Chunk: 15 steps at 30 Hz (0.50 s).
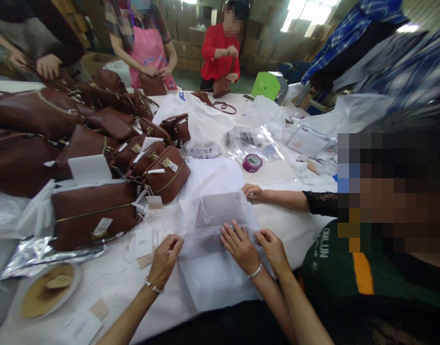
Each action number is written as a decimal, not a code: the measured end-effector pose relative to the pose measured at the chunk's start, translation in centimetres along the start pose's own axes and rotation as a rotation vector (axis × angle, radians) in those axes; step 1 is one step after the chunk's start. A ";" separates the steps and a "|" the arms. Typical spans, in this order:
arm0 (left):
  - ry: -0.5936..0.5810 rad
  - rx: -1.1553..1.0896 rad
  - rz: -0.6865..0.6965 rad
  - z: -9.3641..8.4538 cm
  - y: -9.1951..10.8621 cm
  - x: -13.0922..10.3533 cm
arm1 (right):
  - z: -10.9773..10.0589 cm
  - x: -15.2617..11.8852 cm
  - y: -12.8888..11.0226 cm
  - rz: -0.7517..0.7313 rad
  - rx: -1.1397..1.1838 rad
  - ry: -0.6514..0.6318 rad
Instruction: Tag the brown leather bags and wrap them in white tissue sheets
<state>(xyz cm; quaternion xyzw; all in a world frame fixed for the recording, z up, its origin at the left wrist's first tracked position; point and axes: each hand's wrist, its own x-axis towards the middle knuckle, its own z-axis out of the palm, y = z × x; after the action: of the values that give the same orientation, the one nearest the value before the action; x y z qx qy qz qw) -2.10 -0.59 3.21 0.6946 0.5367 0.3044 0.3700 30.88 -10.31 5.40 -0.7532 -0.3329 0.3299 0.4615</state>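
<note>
Spread on the white table before me lies a translucent white plastic bag (205,280), with a flat brownish shape showing dimly through it. My left hand (164,261) pinches the bag's left edge; a metal bracelet circles that wrist. At the right edge, my right hand (275,251) is also closed on the bag. A co-worker's hand wearing a bangle (241,247) presses flat on the bag between my hands. Another hand of the co-worker (254,192), below a black lace sleeve, holds the far right corner. What lies under the flat hand is hidden.
Brown handbags (97,206) crowd the left side, with paper tags (144,243) beside them. A purple tape roll (252,163) and clear plastic sleeves (255,141) lie beyond the bag. A round dish (49,292) sits lower left. Several people work across the table.
</note>
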 end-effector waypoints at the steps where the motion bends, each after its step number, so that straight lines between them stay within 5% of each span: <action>1: 0.006 0.004 -0.013 0.0 0.1 -0.1 | -0.1 0.0 0.1 -0.001 0.010 0.003; 8: 0.144 -0.131 -0.157 0.5 2.4 0.4 | 1.9 0.6 0.3 -0.001 0.022 -0.007; 15: 0.149 -0.167 -0.325 3.4 3.4 2.2 | 6.0 -0.4 -2.2 -0.314 -0.160 -0.436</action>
<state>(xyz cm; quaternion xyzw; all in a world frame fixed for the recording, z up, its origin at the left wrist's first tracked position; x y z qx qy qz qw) 2.97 0.38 4.25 0.5413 0.6404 0.3347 0.4299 25.42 -6.99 5.34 -0.6377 -0.5620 0.3811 0.3637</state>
